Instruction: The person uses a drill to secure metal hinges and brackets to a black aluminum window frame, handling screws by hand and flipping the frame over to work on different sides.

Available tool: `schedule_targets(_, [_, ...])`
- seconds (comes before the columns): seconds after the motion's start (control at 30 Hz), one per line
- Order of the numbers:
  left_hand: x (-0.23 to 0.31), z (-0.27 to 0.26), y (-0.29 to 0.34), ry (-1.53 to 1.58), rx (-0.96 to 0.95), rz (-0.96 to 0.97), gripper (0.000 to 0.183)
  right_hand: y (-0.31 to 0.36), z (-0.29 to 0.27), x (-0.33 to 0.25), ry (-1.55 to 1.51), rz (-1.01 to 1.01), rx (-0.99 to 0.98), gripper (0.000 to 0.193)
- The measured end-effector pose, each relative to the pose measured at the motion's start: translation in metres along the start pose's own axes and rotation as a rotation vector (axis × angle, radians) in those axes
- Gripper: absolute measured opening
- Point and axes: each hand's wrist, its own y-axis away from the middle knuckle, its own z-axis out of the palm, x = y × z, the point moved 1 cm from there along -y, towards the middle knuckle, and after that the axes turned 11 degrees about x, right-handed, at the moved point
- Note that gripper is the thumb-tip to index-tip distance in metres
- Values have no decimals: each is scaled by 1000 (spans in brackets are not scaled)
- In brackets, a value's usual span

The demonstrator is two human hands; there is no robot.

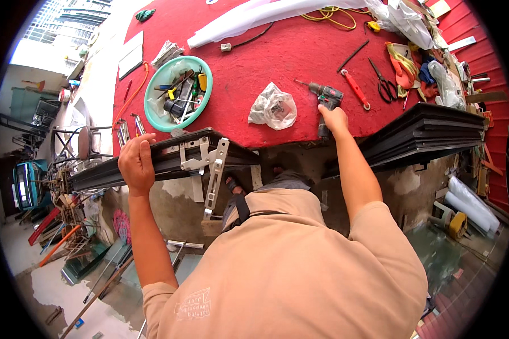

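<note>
My right hand (pixel 333 117) is wrapped around the grip of a cordless drill (pixel 326 94), which lies on the red cloth of the workbench with its bit pointing left. On the left, my left hand (pixel 137 163) is closed over the edge of a black metal frame (pixel 104 173) leaning against the bench front. Its fingertips are partly hidden. A silver slotted hinge bracket (pixel 215 175) sits at the near end of that frame. Between the drill and a green basin lies a clear plastic bag (pixel 272 106) with small parts inside.
The green basin (pixel 208 93) holds screwdrivers and other hand tools. Right of the drill lie a red-handled tool (pixel 356 90) and black scissors (pixel 384 87). More black frames (pixel 424 133) lean at the bench's right front. White wrapped strips (pixel 249 20) cross the back.
</note>
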Motion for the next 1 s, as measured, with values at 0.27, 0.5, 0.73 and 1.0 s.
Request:
schedule_targets(0.27, [-2, 3, 0, -13, 26, 20, 33, 80, -2, -28, -46, -965, 222, 19])
schedule_targets(0.5, [-1, 6, -3, 1, 37, 28, 30, 74, 74, -53, 83, -1041, 143, 14])
schedule_targets(0.73, [-2, 3, 0, -22, 67, 17, 24, 67, 107, -53, 267, -1005, 110, 12])
schedule_targets(1.0, [-5, 4, -1, 0, 77, 8, 21, 69, 104, -59, 351, -982, 107, 15])
